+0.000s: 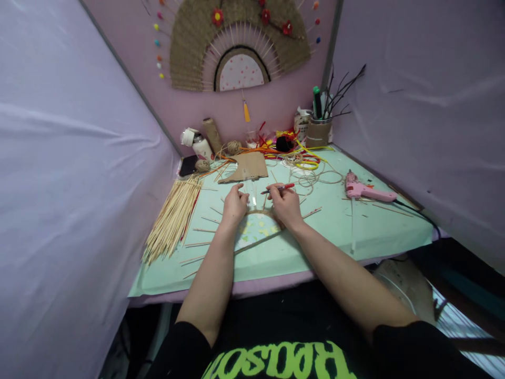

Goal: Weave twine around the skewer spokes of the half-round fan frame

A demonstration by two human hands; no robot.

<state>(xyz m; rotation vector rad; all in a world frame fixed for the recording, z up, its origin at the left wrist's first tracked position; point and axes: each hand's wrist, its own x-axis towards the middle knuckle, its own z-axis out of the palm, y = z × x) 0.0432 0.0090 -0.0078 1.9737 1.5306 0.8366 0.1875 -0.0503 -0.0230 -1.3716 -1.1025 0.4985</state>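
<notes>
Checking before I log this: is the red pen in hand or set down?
In hand: the right hand grips the pen, its tip pointing toward the left hand. I cannot tell whether the tip touches anything.

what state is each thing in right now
Left hand, fingers curled beside clear ruler
Right hand, closed on red pen
Half-round panel, lying down, sticks fanned around it
Stick pile, loosely spread
Glue gun, lying down, on or off unclear
Cardboard piece, rough-edged
Wall fan, spread open
</notes>
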